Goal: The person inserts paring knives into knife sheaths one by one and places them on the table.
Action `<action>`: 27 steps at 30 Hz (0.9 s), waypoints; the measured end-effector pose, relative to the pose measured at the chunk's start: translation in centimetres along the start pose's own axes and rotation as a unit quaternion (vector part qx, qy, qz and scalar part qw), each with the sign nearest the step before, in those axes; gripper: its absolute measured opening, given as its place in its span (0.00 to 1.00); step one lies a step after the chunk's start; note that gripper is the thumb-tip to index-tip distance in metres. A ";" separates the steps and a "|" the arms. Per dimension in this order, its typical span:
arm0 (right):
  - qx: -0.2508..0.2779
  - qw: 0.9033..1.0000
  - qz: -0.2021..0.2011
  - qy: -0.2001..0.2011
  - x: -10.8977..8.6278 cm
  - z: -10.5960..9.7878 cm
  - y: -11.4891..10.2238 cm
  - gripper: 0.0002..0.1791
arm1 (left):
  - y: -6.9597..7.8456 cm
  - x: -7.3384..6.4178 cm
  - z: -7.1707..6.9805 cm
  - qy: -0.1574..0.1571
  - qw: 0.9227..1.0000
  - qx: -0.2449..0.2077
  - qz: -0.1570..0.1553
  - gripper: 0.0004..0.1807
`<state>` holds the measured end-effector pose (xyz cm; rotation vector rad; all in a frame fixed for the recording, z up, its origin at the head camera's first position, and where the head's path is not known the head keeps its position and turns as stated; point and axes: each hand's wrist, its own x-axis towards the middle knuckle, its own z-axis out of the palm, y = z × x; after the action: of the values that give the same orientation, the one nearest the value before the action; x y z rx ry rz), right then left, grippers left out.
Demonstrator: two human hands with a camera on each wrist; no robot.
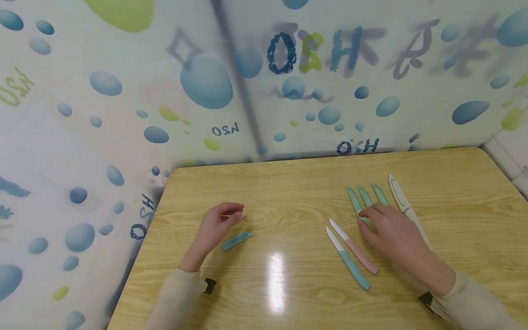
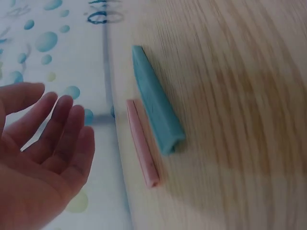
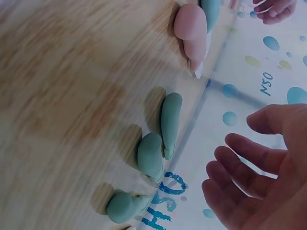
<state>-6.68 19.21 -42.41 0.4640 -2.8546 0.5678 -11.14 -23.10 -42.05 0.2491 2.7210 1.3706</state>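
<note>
Evidently the pieces are grouped by colour, each group near a hand. The left hand hovers at the table's nine o'clock, its fingers loosely bent, apart from the thumb and holding nothing. Just beside it, toward four o'clock, lies a blue sheath; a pink sheath sits partly hidden beneath the fingers.

The right hand is at three o'clock, thumb and fingers parted with nothing between them. Three green knives spread toward its eleven o'clock, their blades covered. A whitish knife angles past at one o'clock; whether it is sheathed I cannot tell. Toward eight o'clock rest a pink-handled knife and a blue-handled knife, bare white blades pointing to eleven, handles toward the person, probably so they can be taken without meeting an edge.

A broad stretch of wood separates the sheaths from the bare blades, leaving sideways room. The table ends at twelve o'clock against the patterned backdrop, and its left edge runs near the left hand.
</note>
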 end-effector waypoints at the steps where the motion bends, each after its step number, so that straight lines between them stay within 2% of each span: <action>1: 0.000 1.000 0.000 -0.002 0.0 0.0 0.0 0.11 | -0.1 0.0 -0.1 -0.008 1.000 0.018 0.007 0.14; 7: 0.006 1.000 -0.016 0.005 -0.1 0.1 0.3 0.11 | -0.6 -0.3 -0.6 -0.058 0.990 0.123 0.047 0.11; 14: 0.004 0.999 -0.031 0.012 -0.2 0.2 0.5 0.11 | -1.2 -0.7 -0.3 -0.115 0.979 0.165 0.041 0.11; 18: 0.006 0.999 -0.039 0.014 -0.2 0.4 0.7 0.11 | -1.3 -0.8 0.1 -0.132 0.973 0.184 0.037 0.09; 23: 0.007 0.999 -0.046 0.024 -0.3 0.5 0.7 0.10 | -1.4 -0.9 0.5 -0.135 0.967 0.213 0.039 0.09; 27: 0.009 0.999 -0.046 0.026 -0.4 0.6 0.7 0.10 | -1.3 -0.9 0.8 -0.136 0.966 0.219 0.036 0.09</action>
<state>-6.61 19.66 -43.29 0.5714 -2.7651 0.5819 -10.30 -23.41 -43.54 0.5260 2.7579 0.6647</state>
